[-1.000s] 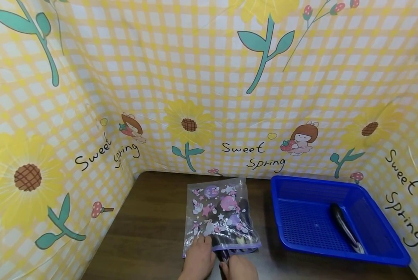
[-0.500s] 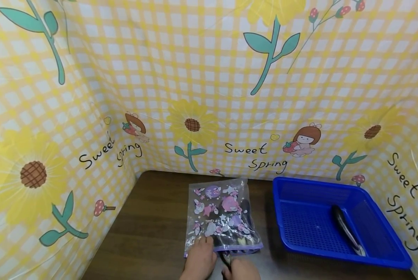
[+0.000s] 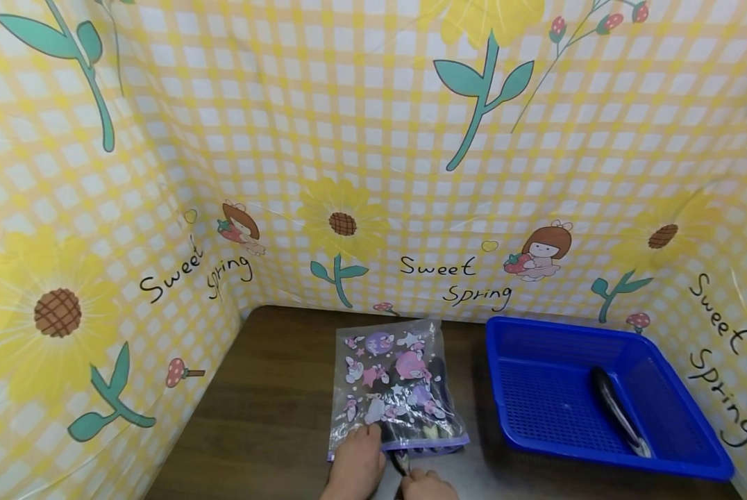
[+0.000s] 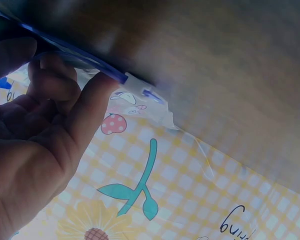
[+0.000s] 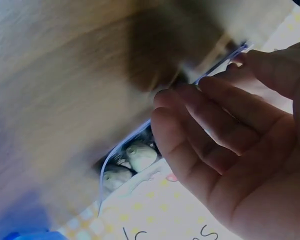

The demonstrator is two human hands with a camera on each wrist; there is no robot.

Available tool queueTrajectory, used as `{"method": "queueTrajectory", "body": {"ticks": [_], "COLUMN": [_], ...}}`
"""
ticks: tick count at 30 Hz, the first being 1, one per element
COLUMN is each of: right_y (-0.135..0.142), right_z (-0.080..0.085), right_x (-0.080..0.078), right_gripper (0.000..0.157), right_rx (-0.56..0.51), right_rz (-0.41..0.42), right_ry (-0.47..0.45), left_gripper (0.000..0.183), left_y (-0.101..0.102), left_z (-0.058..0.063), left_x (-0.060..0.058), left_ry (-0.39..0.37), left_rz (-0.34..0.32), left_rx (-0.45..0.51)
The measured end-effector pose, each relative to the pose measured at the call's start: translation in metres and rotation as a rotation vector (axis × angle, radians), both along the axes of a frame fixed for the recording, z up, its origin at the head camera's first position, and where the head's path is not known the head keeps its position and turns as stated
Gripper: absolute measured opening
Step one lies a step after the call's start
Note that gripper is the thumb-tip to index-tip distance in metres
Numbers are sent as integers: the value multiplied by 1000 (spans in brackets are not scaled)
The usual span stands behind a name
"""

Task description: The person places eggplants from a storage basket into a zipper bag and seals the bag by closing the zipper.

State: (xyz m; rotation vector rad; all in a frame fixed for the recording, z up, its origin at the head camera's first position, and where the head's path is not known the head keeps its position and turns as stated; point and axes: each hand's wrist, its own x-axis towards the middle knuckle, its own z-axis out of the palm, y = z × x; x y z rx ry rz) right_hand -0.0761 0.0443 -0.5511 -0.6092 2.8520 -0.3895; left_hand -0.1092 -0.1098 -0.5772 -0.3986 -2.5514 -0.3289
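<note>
A clear zip bag (image 3: 348, 385) with pink and purple cartoon prints lies on the table, its purple-edged mouth facing me. My left hand (image 3: 356, 462) holds the left part of the mouth; in the left wrist view its bent fingers grip the rim beside the slider (image 4: 152, 96). An eggplant (image 3: 400, 461) sticks out of the mouth between my hands, most of it hidden inside. My right hand (image 3: 428, 485) is at its stem end; in the right wrist view the fingers (image 5: 212, 117) are nearly straight. Pale-capped eggplants (image 5: 141, 156) show inside the mouth.
A blue plastic basket (image 3: 536, 448) stands to the right of the bag, with one eggplant (image 3: 617, 410) lying in it. The brown wooden table (image 3: 255, 396) is enclosed by a yellow checked cloth (image 3: 373, 153) at the back and sides.
The eggplant has slid further into the bag, less of it showing at the mouth. My right hand has changed from gripping its end to touching it with extended fingers. The left hand stays put.
</note>
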Motion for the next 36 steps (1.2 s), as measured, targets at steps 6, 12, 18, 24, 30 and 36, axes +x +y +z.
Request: {"method": "queueTrajectory", "body": {"ticks": [6, 12, 18, 24, 30, 36], "right_y": [-9, -17, -20, -22, -20, -7], "right_z": [-7, -7, -7, -9, -10, 2], "right_x": [3, 1, -3, -4, -5, -10], "right_gripper": [42, 48, 47, 48, 47, 27], "right_rx": [43, 56, 58, 47, 30, -20], "right_rz": [-36, -91, -106, -111, -89, 37], "right_ry": [61, 55, 87, 159, 171, 144], "left_gripper": [27, 27, 26, 25, 27, 27], "left_y": [-1, -1, -1, -1, 0, -1], "left_z": [0, 1, 4, 6, 6, 6], "left_x": [1, 0, 2, 2, 2, 1], "left_ry": [-54, -88, -196, -214, -166, -208], "left_rz": [0, -8, -10, -2, -8, 1], "left_rx": [-16, -34, -49, -48, -42, -59]}}
